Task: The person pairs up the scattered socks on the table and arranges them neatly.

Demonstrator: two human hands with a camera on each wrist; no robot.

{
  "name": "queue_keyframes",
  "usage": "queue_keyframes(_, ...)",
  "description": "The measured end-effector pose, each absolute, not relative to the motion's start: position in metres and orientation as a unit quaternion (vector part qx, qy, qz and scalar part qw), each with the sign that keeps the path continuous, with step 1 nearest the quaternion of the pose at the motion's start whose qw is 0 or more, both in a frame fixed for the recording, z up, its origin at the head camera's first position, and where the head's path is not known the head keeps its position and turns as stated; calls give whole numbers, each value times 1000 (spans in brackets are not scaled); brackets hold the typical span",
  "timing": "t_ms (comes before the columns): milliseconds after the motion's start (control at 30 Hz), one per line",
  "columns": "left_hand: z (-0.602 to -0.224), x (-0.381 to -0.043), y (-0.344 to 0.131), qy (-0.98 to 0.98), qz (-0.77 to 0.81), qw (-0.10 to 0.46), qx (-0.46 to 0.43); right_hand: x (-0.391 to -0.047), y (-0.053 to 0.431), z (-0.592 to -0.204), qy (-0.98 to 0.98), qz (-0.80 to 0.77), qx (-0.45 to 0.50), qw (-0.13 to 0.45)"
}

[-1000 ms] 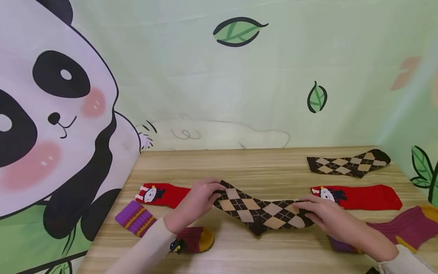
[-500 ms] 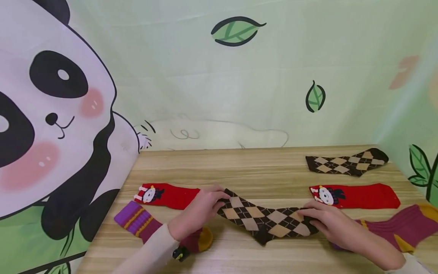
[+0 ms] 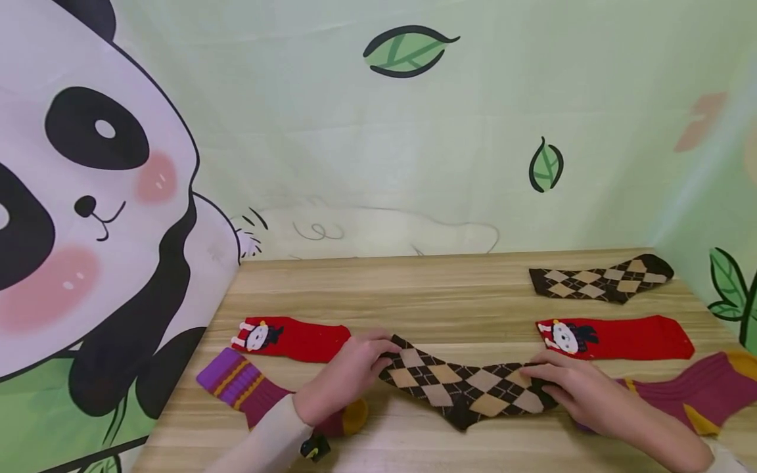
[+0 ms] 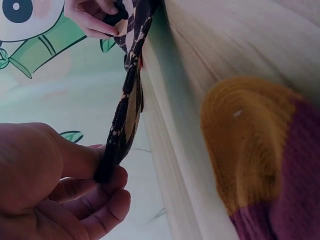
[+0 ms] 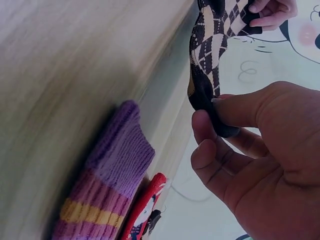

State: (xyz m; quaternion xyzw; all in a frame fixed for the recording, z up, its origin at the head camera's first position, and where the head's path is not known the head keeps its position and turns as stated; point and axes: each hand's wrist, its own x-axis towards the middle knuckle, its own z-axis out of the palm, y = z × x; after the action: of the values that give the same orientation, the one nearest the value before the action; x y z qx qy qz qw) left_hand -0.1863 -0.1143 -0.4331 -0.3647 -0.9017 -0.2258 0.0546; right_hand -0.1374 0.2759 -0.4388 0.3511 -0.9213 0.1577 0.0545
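An argyle sock (image 3: 467, 387) in black, tan and beige stretches between both hands over the wooden table. My left hand (image 3: 357, 369) pinches its cuff between thumb and fingers, as the left wrist view shows at the sock's dark edge (image 4: 112, 150). At the other end, my right hand (image 3: 582, 391) pinches the black toe (image 5: 212, 110). The middle of the sock sags, its dark heel pointing down. Under my left forearm lies a maroon sock (image 3: 266, 397) with a purple cuff and mustard toe, partly hidden. A similar maroon sock (image 3: 692, 387) lies partly behind my right forearm.
A second argyle sock (image 3: 600, 279) lies at the back right of the table (image 3: 378, 289). Red socks with a cartoon figure lie at left (image 3: 307, 338) and right (image 3: 641, 338). A panda-printed cloth (image 3: 284, 131) closes off the back and sides.
Both hands have brought the argyle sock toward the front edge and slightly right, keeping their pinch at its two ends. More of the left red sock now shows.
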Motion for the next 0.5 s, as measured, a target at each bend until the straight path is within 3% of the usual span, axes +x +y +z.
queue_keyframes(233, -439, -184, -112, -900, -213, 46, -376, -136, 277, -445, -905, 178, 378, 76)
queue_keyframes(500, -447, -181, -111, -902, -210, 30, -376, -137, 277, -447, -908, 185, 374, 44)
